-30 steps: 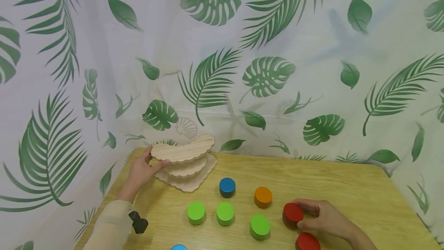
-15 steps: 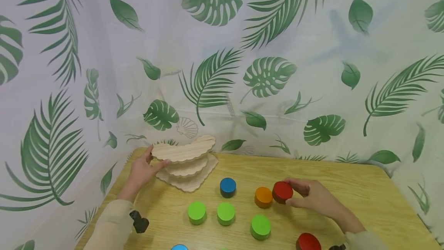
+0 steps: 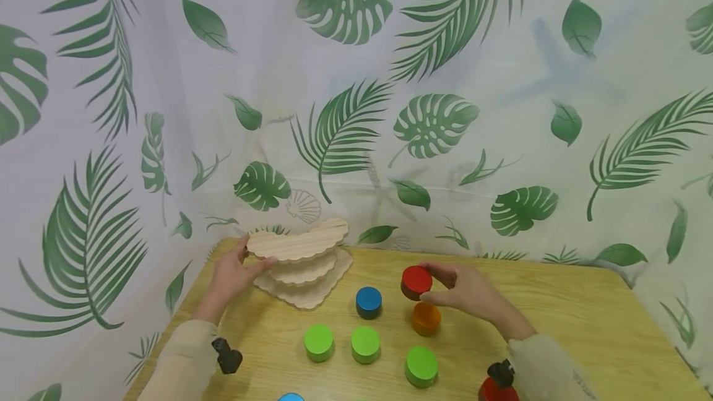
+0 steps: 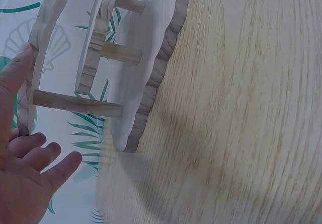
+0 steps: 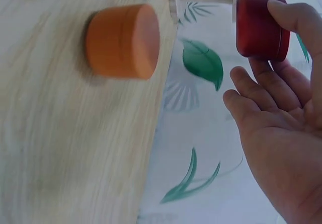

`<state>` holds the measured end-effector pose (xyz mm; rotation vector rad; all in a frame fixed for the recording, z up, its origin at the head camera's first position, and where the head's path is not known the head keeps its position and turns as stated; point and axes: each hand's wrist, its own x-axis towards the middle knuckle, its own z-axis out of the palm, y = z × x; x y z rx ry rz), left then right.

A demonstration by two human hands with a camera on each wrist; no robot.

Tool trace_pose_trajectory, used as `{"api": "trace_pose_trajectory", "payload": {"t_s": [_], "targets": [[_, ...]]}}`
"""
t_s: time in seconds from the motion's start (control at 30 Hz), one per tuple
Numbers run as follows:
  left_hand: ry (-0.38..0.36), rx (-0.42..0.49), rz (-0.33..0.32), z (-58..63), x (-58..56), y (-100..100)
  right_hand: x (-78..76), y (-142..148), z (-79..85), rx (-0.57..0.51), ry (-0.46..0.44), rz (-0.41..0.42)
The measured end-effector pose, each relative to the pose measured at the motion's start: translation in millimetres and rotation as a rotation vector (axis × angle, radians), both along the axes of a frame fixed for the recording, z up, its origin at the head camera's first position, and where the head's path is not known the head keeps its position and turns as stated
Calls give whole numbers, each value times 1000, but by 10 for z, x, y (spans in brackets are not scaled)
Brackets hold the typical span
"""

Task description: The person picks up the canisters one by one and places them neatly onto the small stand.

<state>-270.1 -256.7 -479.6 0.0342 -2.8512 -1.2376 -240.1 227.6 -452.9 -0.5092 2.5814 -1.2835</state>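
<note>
My left hand grips the left end of the top tier of a wooden tiered stand with scalloped edges at the back left. In the left wrist view, round dowels join its tiers, and the thumb and fingers lie on either side of the top one. My right hand pinches a small round red tin between thumb and fingers, raised above the table. Below and nearer sits an orange tin. A dark blue tin stands between the orange one and the stand.
Three green tins stand on the wooden table toward the front. A second red tin is partly hidden under the right forearm, and a light blue tin shows at the bottom edge. A leaf-print curtain hangs behind.
My right hand has lifted the red tin off the table and carried it left and back, past the orange tin toward the stand. My left hand has stayed on the stand.
</note>
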Motion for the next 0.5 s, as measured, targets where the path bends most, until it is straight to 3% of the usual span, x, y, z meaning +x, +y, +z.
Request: {"api": "trace_pose_trajectory", "payload": {"t_s": [0.17, 0.5], "targets": [[21, -84, -12, -5, -2, 7, -86, -188, 17, -11, 24, 4], [38, -87, -3, -52, -27, -15, -285, -653, 59, -68, 44, 60]]}}
